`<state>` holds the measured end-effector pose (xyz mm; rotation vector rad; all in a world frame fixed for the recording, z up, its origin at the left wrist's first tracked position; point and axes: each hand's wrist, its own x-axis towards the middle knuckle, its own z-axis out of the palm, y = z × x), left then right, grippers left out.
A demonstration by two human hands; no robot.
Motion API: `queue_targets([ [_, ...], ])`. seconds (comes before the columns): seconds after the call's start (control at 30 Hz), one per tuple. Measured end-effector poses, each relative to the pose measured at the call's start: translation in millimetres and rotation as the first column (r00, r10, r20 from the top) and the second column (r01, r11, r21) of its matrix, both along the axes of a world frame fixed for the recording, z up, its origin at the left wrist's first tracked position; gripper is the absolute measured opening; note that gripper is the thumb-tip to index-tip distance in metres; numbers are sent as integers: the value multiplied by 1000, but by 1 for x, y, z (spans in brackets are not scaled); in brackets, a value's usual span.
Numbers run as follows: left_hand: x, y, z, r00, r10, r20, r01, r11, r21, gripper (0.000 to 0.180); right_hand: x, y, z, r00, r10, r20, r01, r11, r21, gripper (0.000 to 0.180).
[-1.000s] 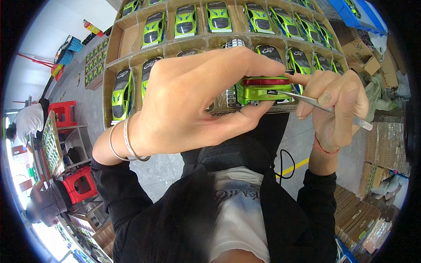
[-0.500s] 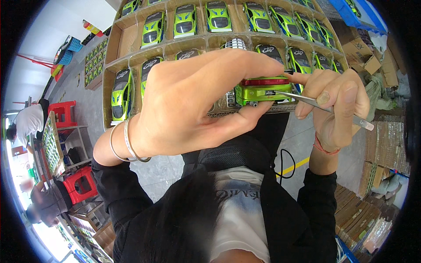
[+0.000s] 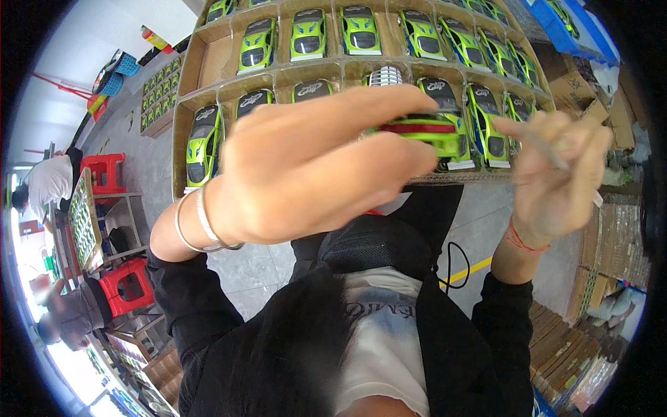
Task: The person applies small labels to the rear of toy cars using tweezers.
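Observation:
My left hand (image 3: pixel 313 163) grips a green toy car (image 3: pixel 445 142) with a red strip across its end, above the near edge of a divided tray (image 3: pixel 208 64). Its fingers cover much of the car. To the right, apart from the car, my right hand (image 3: pixel 563 167) is smeared by motion, its fingers closed around metal tweezers (image 3: pixel 547 148). Green toy cars with black roofs, such as this one (image 3: pixel 203 146), sit in the tray's compartments. A white slatted piece (image 3: pixel 385 75) shows just behind the held car.
A blue bin (image 3: pixel 566 31) is at the far right, near cardboard boxes (image 3: pixel 573 87). Stacked cardboard (image 3: pixel 611 233) lines the right side. Red stools (image 3: pixel 126 288) and two other people (image 3: pixel 52 177) at benches are on the left. A black cable (image 3: pixel 455 267) loops on the floor.
The tweezers have moved away from the car, rightward with my right hand. My left hand has tilted the car, so less of its end face shows. The view has shifted slightly.

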<state>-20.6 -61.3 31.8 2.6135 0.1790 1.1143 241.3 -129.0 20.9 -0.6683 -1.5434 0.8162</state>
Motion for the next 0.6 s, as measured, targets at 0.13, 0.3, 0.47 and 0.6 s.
queue_targets([
  [0.13, -41, 17, -1, 915, 392, 92, -397, 917, 47, 37, 8, 3, -14, 948, -112, -297, 131, 990, 46, 31],
  [0.3, -116, 78, -24, 695, 718, 35, -696, 659, 286, 43, -29, -1, -48, 997, 63, 49, -41, 930, -365, 36],
  [0.47, -145, 89, -47, 695, 714, -86, -681, 692, 240, 35, -41, 0, -56, 998, 61, 14, -46, 870, -491, 33],
  [0.6, -167, 65, -41, 603, 736, -307, -705, 672, 228, 29, -40, 4, -55, 999, 15, 37, 5, 872, -490, 34],
])
